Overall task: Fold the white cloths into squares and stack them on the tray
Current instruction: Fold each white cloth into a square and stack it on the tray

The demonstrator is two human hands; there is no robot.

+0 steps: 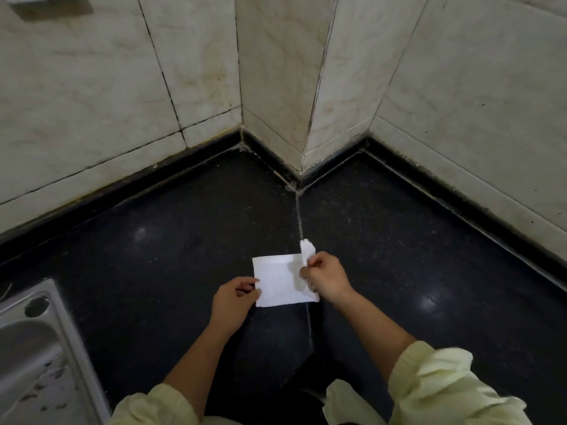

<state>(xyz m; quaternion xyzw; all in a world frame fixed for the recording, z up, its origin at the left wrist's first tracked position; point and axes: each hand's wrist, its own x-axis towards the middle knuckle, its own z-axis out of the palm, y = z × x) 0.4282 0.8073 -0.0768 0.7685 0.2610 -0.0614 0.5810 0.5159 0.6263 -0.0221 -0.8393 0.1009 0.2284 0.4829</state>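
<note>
A white cloth (276, 280) is lying partly folded just below the middle of the frame, on a black speckled bench (153, 240). The right hand (326, 279) is pinching the cloth's right edge in curled fingers and holding it raised, while the left hand (233, 297) is pinching the lower left edge. Cream tiled walls (92, 87) are rising behind the bench, with a corner jutting out at upper centre. A steel sink (36, 348) is sitting at lower left.
</note>
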